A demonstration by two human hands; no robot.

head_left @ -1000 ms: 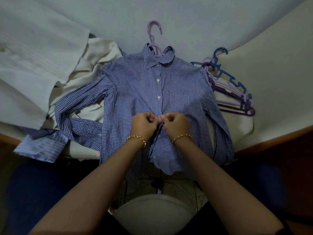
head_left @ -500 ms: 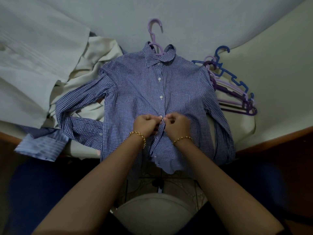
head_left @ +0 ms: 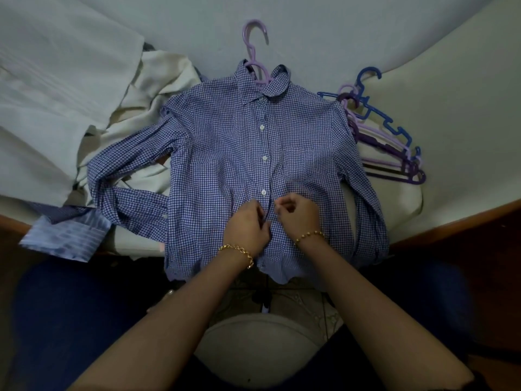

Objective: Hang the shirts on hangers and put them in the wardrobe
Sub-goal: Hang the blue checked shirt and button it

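Both forearms reached forward, converging, the left hand (head_left: 248, 224) knuckles-up with curled fingers pinching the shirt (head_left: 225, 153), the right hand (head_left: 296, 214) just beside it, fingers curled, its hold unclear.

Matt checked cloth shirt (head_left: 225, 153); seemingly plastic hanger (head_left: 255, 49)

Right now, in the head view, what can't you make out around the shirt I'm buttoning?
In the head view:
- The button under the left hand and right hand: fingers cover it, so fastened or not is unclear.
- The lilac hanger: shoulders hidden inside the checked shirt.
- The hanger pile: overlapping, count unclear.
- The wardrobe: outside the frame.
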